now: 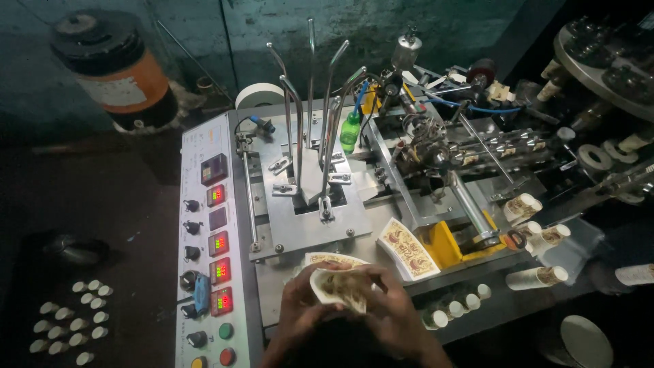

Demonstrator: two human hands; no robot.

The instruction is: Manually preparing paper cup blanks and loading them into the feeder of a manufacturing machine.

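Nearest the camera, the left hand (300, 300) and the right hand (392, 307) together grasp a stack of printed paper blanks (338, 286), fan-shaped and bent into a curve between the fingers, just above the front edge of the machine table (272, 286). Both hands are closed on the stack, the left at its near end, the right over its far side. To handle it well, the person likely needs to keep the edges flush and the curve gentle, so no sheet creases or slips out. Just beyond, another bundle of blanks (409, 249) leans beside a yellow guard (443, 244). To the left runs the control panel (208, 238) with lit red displays. Farther back stand the bent metal guide rods (313, 116), a green bottle (349, 129), and finished cups (538, 238) to the right.
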